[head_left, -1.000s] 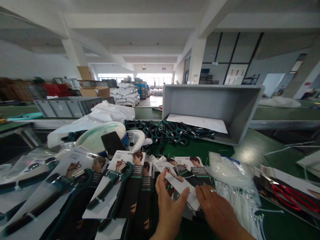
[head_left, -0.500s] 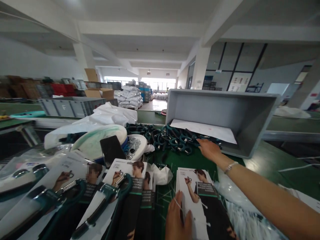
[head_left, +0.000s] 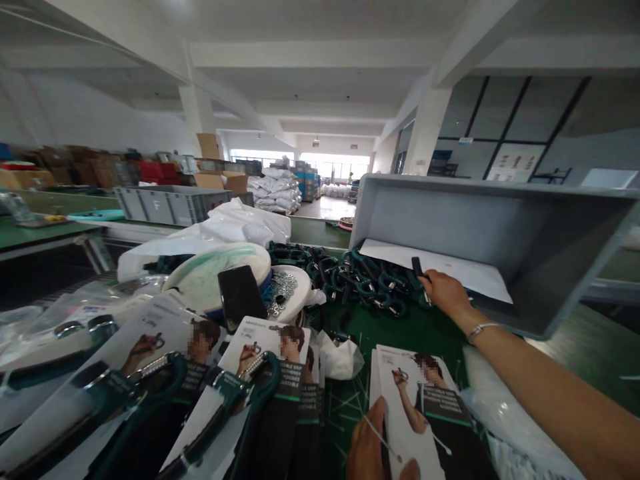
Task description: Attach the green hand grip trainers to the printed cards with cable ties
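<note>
Head view. Right hand out at the far pile of hand strengtheners, beside the grey bin lying on its side. Its grip is closed, fingers clamped on the dark handle of one strengthener, whose end stands up past them; the rest of that piece merges with the pile.

Left hand, low and near: grip together on the left edge of the card stack, thumb tip on the front face. A white tie pokes from the top card.

Left of this, other strengtheners already lie on cards.

Judgement: step in hand is picking a strengthener while the cards are steadied. Next move calls for drawing it free of its neighbours without dragging them, and keeping the tie ends poking out of the card.
</note>
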A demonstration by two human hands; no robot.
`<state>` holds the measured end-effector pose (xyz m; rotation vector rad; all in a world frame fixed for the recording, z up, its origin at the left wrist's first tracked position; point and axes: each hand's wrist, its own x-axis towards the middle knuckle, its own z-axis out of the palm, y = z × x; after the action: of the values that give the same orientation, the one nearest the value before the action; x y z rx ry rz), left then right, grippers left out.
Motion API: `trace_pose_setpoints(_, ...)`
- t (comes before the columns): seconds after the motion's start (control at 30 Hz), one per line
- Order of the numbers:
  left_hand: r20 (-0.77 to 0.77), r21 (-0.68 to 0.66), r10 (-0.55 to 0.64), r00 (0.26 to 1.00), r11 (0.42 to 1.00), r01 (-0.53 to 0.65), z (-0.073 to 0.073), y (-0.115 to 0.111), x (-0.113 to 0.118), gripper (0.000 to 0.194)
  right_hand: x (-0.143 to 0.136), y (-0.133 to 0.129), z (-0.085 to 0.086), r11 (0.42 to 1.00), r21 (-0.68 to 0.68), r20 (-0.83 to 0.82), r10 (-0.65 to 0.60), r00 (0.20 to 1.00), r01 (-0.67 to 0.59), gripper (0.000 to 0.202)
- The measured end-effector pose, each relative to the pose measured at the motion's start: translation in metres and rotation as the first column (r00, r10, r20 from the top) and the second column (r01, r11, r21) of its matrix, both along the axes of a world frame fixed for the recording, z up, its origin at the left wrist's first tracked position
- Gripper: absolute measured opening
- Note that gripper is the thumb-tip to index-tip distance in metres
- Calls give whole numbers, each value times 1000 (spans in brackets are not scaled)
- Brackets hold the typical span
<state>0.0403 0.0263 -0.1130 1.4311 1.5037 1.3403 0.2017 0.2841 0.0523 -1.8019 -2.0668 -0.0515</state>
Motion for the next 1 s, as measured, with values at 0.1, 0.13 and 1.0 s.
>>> trace_pose_setpoints(0.1,34,-3,-13,999,1000,13,5,-1,-1,65,21,-30,15,997,-52,-255,-72,964,60,31)
trace_pose_setpoints(0.13,35,-15,-21,999,1000,21,7,-1,-2,65,26,-43,17,994,-84,-334,-93,938,68,31)
trace_pose_setpoints(1.0,71,-19,-82,994,996,83,26,-9,-8,61,-25,-151,-8,955,-254,41,172,984,-156,50)
